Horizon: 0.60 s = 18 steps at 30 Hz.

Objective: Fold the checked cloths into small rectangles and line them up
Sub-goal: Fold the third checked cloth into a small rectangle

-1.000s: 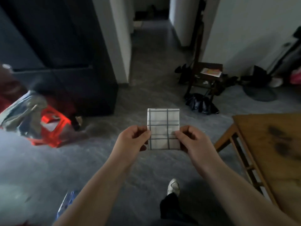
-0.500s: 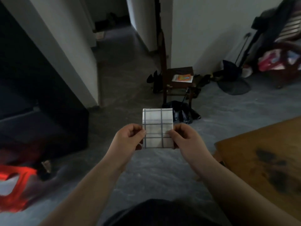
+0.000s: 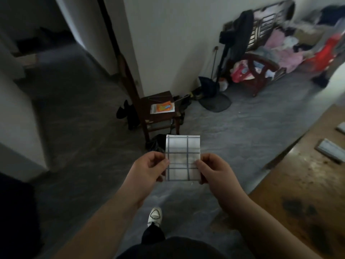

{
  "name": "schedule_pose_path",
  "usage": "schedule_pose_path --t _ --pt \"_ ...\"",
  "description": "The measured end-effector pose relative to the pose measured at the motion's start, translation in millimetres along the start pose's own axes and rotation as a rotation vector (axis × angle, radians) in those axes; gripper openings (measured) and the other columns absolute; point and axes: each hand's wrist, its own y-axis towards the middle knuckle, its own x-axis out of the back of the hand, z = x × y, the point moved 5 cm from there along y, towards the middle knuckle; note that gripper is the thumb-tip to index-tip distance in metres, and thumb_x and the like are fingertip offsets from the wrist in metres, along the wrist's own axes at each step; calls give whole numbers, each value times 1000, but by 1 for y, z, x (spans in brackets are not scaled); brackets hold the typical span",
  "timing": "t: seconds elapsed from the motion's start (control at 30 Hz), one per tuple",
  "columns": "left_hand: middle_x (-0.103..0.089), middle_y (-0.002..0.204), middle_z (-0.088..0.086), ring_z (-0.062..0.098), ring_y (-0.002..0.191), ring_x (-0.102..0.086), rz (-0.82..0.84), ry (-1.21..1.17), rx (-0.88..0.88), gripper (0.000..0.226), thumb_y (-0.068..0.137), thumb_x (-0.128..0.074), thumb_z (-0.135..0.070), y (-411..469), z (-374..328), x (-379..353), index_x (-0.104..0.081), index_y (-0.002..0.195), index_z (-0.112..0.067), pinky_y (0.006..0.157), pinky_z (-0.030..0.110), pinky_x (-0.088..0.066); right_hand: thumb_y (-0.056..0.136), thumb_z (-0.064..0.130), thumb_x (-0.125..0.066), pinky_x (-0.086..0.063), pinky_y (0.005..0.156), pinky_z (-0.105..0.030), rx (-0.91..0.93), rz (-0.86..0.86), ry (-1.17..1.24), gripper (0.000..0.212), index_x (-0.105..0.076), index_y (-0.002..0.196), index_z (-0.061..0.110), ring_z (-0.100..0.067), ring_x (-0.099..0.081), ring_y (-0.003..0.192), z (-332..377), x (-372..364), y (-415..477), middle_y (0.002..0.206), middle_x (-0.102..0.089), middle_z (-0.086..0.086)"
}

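Checked cloth (image 3: 183,157), folded small, held left of the desk (image 3: 298,193); fingers (image 3: 164,163) of left hand (image 3: 147,171) and right hand (image 3: 216,171) pinch its sides.

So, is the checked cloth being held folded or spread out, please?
Folded: the checked cloth is a small rectangle, pinched between left hand and right hand.

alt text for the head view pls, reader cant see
Left hand and right hand pinch a small folded checked cloth by its sides above a grey floor. A wooden table at right holds what look like two folded cloths.
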Motion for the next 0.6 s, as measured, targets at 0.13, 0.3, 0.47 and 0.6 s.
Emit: schedule_pose_path --t 0.13,0.3,0.47,0.6 --pt "-69 77 -1 4 61 -61 98 52 -18 6 97 -65 -11 90 -21 24 -70 102 -11 58 19 -50 99 15 -63 -55 70 -47 -11 -106 2 10 -69 97 8 -26 -62 72 23 -26 70 91 -70 -23" --pt "-74 84 7 8 65 -64 251 116 -9 6 97 -65 -12 188 -56 18 -69 100 -15 59 22 -51 100 16 -62 -54 66 -37 -37 -252 59 9 -68 96 11 -26 -63 71 50 -27 136 86 -72 -12" --pt "-73 84 6 11 66 -64 396 151 -4 3 96 -67 -12 260 -77 -50 -69 96 -15 61 28 -51 100 18 -60 -59 74 -48 -111 -459 95 14 -67 100 6 -40 -68 83 47 18 170 95 -70 -24" --pt "-72 79 0 8 63 -64 560 185 12 2 95 -69 -12 294 -87 -118 -68 95 -13 64 31 -49 101 23 -58 -58 83 -52 -182 -585 189 15 -69 103 13 -37 -69 95 35 69 183 99 -73 -14"
